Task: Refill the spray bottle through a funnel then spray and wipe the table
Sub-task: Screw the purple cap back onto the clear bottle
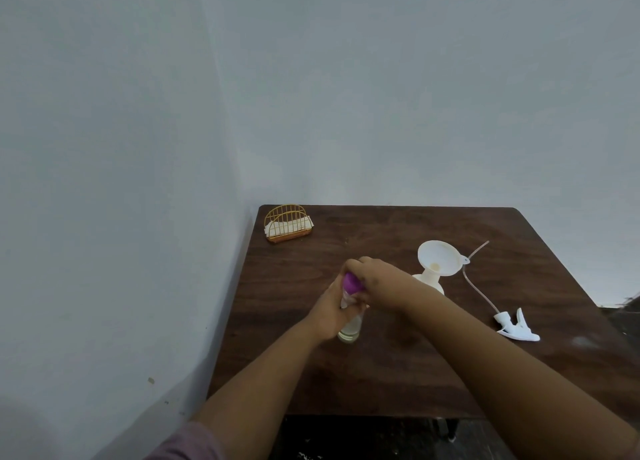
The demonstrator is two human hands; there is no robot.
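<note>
Near the desk's middle, my left hand grips the clear refill bottle while my right hand twists its purple cap; jerking could spill liquid before it reaches the funnel atop the spray bottle.

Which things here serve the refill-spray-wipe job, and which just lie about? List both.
Job: clear bottle with purple cap, held by left hand and right hand; funnel in spray bottle; sprayer head; napkins; table.
Lying about: nothing.

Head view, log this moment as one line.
left hand holds clear bottle | right hand grips purple cap | funnel in spray bottle | sprayer head on table
</note>
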